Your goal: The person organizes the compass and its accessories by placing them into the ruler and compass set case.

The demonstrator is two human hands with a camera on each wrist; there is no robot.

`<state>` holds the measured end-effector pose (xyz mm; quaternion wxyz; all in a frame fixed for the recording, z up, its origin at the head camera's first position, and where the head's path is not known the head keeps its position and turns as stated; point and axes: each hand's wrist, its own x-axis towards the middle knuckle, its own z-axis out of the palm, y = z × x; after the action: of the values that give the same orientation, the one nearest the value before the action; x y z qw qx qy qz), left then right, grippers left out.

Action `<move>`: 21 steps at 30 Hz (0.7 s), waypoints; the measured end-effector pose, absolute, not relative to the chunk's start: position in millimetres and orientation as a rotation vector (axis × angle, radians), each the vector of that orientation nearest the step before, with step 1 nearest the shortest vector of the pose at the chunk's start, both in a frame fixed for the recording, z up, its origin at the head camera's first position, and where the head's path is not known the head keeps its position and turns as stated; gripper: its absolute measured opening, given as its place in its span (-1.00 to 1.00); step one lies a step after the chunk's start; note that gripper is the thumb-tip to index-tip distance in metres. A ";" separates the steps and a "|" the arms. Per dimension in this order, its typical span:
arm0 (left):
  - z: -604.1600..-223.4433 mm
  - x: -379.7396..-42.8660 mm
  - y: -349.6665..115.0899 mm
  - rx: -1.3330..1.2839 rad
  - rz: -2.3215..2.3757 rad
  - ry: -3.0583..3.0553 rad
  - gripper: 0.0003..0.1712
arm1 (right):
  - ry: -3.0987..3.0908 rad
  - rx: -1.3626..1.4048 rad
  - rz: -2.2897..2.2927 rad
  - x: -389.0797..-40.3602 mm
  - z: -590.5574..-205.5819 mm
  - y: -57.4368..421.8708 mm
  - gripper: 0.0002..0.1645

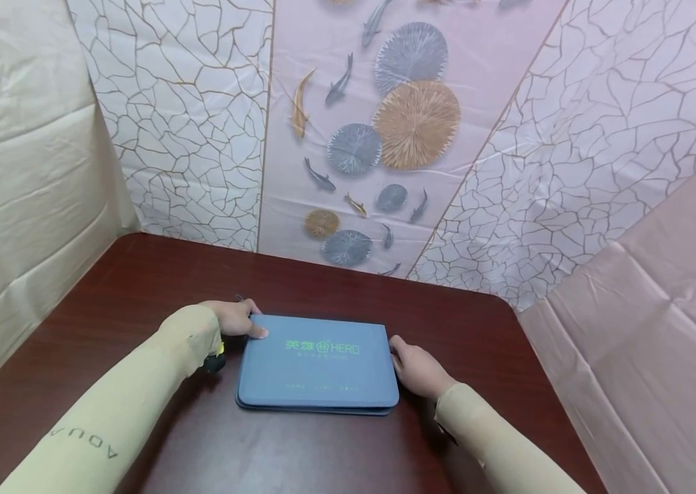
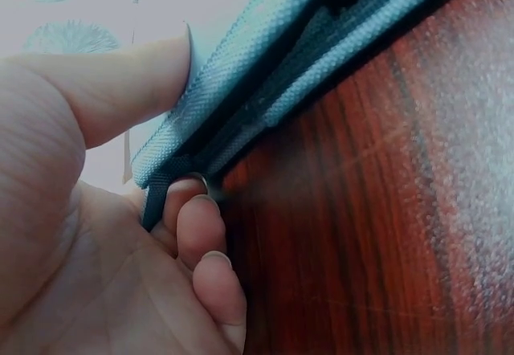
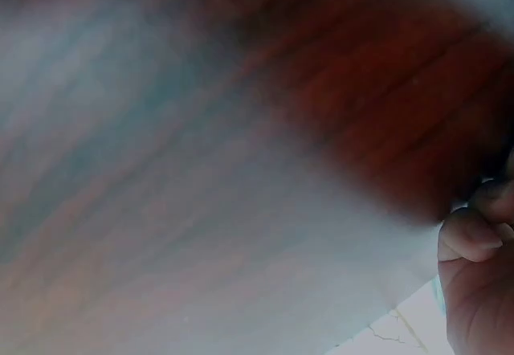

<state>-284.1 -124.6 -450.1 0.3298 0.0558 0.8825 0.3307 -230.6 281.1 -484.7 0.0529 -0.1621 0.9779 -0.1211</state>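
Note:
A flat blue fabric case [image 1: 319,370] with green "HERO" lettering lies on the dark red-brown table, its near edge showing a dark gap between cover and base. My left hand [image 1: 238,319] grips its far left corner. In the left wrist view, the thumb [image 2: 136,82] presses the top while curled fingers [image 2: 201,230] sit under the edge, beside a dark fabric tab [image 2: 157,198]. At the case's right edge, my right hand [image 1: 418,367] has its fingers curled against the side. The right wrist view is blurred, with curled fingers [image 3: 474,234] at its right border; their exact hold is hidden.
The wooden table [image 1: 181,274] ends at a patterned backdrop [image 1: 348,171] of fish and round leaves. Pale cloth walls stand on the left [image 1: 20,206] and right [image 1: 650,329].

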 end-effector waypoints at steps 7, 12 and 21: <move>-449.0 -283.6 -125.5 0.147 0.855 2.311 -0.35 | 2.942 -0.469 -0.326 -229.0 -482.4 277.6 -0.93; -449.0 -284.2 -126.7 0.150 0.846 2.319 -0.35 | 2.934 -0.471 -0.248 -228.4 -480.2 274.9 -0.86; -455.1 -285.2 -124.7 0.166 0.879 2.313 -0.38 | 2.933 -0.475 -0.171 -219.0 -476.5 280.6 -0.90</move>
<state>-285.2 -124.7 -455.1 0.3247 0.0634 0.8822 0.3352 -219.0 280.6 -476.5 0.0826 -0.1590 0.9822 -0.0572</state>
